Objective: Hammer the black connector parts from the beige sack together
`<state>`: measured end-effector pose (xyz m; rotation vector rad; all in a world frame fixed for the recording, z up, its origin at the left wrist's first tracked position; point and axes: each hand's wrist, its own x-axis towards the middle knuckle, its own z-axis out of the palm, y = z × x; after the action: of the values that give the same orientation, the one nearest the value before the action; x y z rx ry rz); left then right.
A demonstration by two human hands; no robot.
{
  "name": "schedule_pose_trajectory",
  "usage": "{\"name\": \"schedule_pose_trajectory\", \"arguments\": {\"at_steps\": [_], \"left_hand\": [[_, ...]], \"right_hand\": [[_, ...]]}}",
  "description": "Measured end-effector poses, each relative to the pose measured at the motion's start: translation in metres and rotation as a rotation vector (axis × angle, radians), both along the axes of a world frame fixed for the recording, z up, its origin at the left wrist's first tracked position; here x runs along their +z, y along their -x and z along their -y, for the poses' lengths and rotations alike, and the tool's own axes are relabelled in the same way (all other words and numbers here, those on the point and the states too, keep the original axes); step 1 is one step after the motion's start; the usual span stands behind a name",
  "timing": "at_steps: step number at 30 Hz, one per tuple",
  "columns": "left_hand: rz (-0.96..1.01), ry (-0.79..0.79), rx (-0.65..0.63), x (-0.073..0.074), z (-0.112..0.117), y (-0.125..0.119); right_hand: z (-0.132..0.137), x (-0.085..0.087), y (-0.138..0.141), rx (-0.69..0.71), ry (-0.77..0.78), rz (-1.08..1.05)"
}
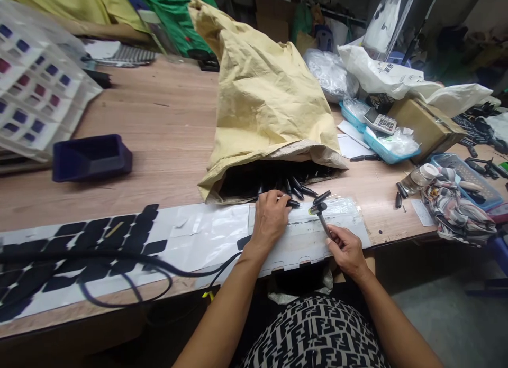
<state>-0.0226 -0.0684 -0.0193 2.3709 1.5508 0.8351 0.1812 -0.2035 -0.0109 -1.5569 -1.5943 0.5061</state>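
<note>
My right hand (346,250) is wrapped round the handle of a small hammer (322,218), whose dark head is up over the white board (341,228). At the mouth of the yellow sack (273,103), my left hand (272,213) has its fingers bent over a small black cylindrical piece (292,203); whether they grip it I cannot make out. Several similar black pieces (297,188) spill from the sack's dark opening. Another black piece (321,197) lies just behind the hammer head.
Flat black pieces (130,230) lie in rows on white sheeting at the left, with a black cable (159,265) across them. A dark blue bin (92,159) stands behind. To the right are blue baskets (391,146), a calculator (380,121), a jar (423,177) and a bunched cloth (456,212).
</note>
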Motion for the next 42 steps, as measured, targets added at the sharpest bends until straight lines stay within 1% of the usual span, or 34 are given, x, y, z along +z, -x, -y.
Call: {"name": "schedule_pose_trajectory", "arguments": {"at_steps": [3,6,8,10,12,14,17,20,23,26,31,36,42], "left_hand": [[0.001,-0.011,-0.021,-0.003,0.005,0.001],[0.013,0.018,-0.065,-0.002,0.014,0.002],[0.061,0.049,-0.118,0.000,0.022,0.000],[0.117,0.088,-0.201,0.000,0.030,-0.004],[0.152,0.133,-0.269,-0.001,0.038,-0.009],[0.174,0.173,-0.299,-0.005,0.043,-0.013],[0.233,0.206,-0.301,-0.009,0.044,-0.016],[0.277,0.223,-0.286,-0.011,0.042,-0.015],[0.291,0.230,-0.278,-0.011,0.040,-0.014],[0.295,0.234,-0.288,-0.012,0.040,-0.014],[0.289,0.251,-0.286,-0.012,0.040,-0.014],[0.285,0.262,-0.289,-0.010,0.039,-0.014],[0.294,0.305,-0.286,-0.008,0.038,-0.014]], "right_hand": [[0.000,0.001,0.000,-0.008,0.002,-0.002],[0.000,0.000,0.000,-0.019,0.008,-0.018],[0.000,0.000,0.000,-0.021,0.026,-0.051],[0.000,0.000,-0.001,-0.022,0.048,-0.099],[0.001,0.000,-0.002,-0.025,0.066,-0.157],[0.003,-0.001,-0.005,-0.026,0.075,-0.214],[0.010,0.001,-0.009,-0.021,0.087,-0.235],[0.019,0.008,-0.013,0.002,0.069,-0.119],[0.027,0.018,-0.012,0.053,0.017,0.011],[0.030,0.024,-0.009,0.090,-0.012,0.065],[0.029,0.021,-0.006,0.102,-0.014,0.134],[0.029,0.024,-0.002,0.105,0.011,0.085],[0.027,0.023,0.004,0.203,-0.014,0.131]]}}
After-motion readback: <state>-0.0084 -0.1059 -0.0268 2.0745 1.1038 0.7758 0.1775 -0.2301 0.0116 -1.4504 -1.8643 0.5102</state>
